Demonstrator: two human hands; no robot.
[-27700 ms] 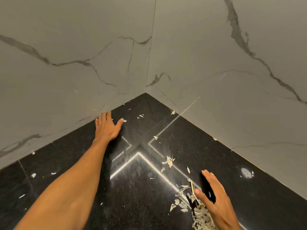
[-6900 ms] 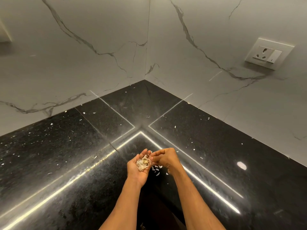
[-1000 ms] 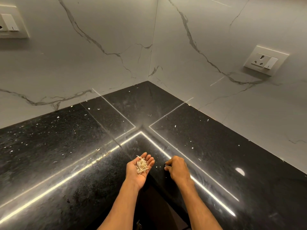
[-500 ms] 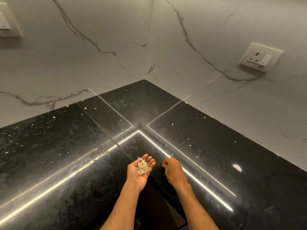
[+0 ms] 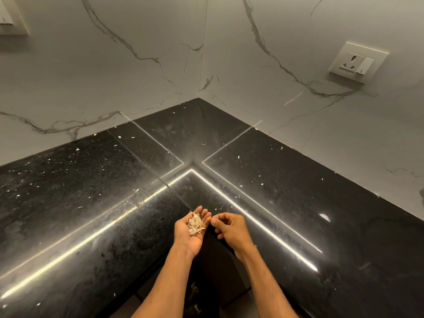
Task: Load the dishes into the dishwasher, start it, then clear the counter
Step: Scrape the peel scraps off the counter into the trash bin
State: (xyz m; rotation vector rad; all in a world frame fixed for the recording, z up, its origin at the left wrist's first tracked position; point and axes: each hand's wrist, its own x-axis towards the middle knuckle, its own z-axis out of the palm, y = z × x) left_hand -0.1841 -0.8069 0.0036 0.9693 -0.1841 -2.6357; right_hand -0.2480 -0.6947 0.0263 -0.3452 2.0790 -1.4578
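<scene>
Our left hand is lying palm up just off the inner edge of the counter. Its fingers are gently cupped rather than closed, and it is carrying a small heap of pale peelings in the hollow of the palm. Our right hand is hovering just beside the left fingertips, knuckles up. Its fingers are curling inward with thumb and forefinger drawn close together; whether they are pinching a scrap is too small for us to tell.

We are judging this to be the last part of the task, clearing the counter, with the rubbish being gathered by hand; no dishwasher is showing. Pale flecks are lying scattered over both wings of the black polished stone, thickest on the left wing. They are tiny and flat, so the next move is probably calling for sweeping them with the edge of the right hand toward the cupped palm, or careful fingertip picking. Meanwhile the left hand needs to stay level so the heap is not spilling. No bin is in view.

Beyond the stone, marble-veined walls are meeting at the corner, with a socket on the right one and a switch plate at the far left. A dark cupboard is showing below our wrists.
</scene>
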